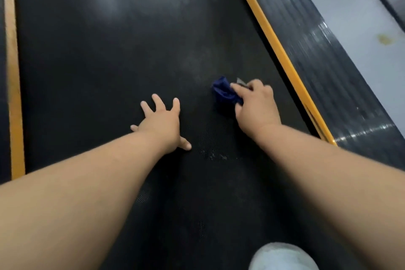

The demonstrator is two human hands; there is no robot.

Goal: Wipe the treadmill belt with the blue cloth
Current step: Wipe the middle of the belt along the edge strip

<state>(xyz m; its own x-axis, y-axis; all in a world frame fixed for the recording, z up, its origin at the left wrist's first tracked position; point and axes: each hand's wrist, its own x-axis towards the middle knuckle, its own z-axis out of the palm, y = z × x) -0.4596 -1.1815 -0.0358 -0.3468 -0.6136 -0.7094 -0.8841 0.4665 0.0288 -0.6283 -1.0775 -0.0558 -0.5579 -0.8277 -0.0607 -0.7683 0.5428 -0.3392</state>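
The left hand (pixel 161 124) lies flat on the treadmill belt (pixel 98 61), fingers spread. To its right, the right hand (pixel 256 105) curls its fingers onto the bunched blue cloth (pixel 224 93) near the yellow edge strip (pixel 278 50) — soft, light stuff, probably best pinned under a flat palm.
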